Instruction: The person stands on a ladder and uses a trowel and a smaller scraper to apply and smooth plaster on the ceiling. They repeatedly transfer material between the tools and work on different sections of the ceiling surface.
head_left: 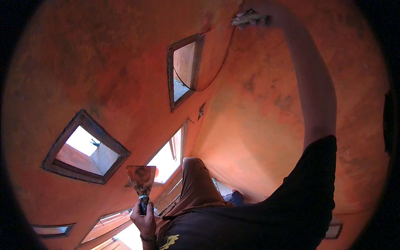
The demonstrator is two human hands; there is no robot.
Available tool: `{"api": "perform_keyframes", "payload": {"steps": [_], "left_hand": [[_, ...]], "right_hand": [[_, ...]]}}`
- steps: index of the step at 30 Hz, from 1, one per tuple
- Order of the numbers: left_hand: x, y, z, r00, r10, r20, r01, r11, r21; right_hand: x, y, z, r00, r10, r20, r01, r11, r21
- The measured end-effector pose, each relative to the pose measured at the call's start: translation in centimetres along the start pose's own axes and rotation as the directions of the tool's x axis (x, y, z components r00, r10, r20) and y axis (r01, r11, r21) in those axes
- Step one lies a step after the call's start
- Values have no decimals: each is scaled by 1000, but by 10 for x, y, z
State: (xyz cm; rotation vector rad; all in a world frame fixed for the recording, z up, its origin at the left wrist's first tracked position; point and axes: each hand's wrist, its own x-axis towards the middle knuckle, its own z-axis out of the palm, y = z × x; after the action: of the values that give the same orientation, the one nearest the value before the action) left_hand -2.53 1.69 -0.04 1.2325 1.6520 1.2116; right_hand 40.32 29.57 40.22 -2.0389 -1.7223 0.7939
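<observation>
At the lower left, my left hand point(144, 221) is closed round the dark handle of a putty knife point(141, 177). Its broad blade points up and carries reddish and dark stains. My right arm stretches far up to the top of the view. There my right hand point(266, 9) is closed round a pale, dirty, rough-looking object point(249, 18), held close to the orange wall; its kind is not clear. From near that object a thin dark cable point(218, 76) hangs in a loop toward a small framed window. Whether the cable joins the object cannot be made out.
Blotchy orange walls point(258, 104) meet in a corner. Dark-framed openings sit in the left wall: a narrow window point(170, 75), a squarish window point(75, 173) and a bright larger window point(183, 141). A dark blue item point(236, 197) lies beyond my raised knee point(195, 175).
</observation>
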Motion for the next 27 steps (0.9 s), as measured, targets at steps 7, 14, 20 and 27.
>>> {"api": "perform_keyframes", "payload": {"steps": [7,14,20,27], "left_hand": [[2,-2,-2,1000,-8,4,8,999,35],[1,-7,-3,1000,16,-19,-15,1000,20],[-1,-11,-10,997,-12,-74,15,999,36],[1,-15,-7,998,-11,-56,13,999,43]], "right_hand": [[6,-38,7,960,-60,-275,182,876,446],[48,-24,-11,939,-304,-158,341,790,510],[54,-35,4,910,-310,-276,409,779,475],[63,-29,-12,881,-324,-345,467,712,524]]}}
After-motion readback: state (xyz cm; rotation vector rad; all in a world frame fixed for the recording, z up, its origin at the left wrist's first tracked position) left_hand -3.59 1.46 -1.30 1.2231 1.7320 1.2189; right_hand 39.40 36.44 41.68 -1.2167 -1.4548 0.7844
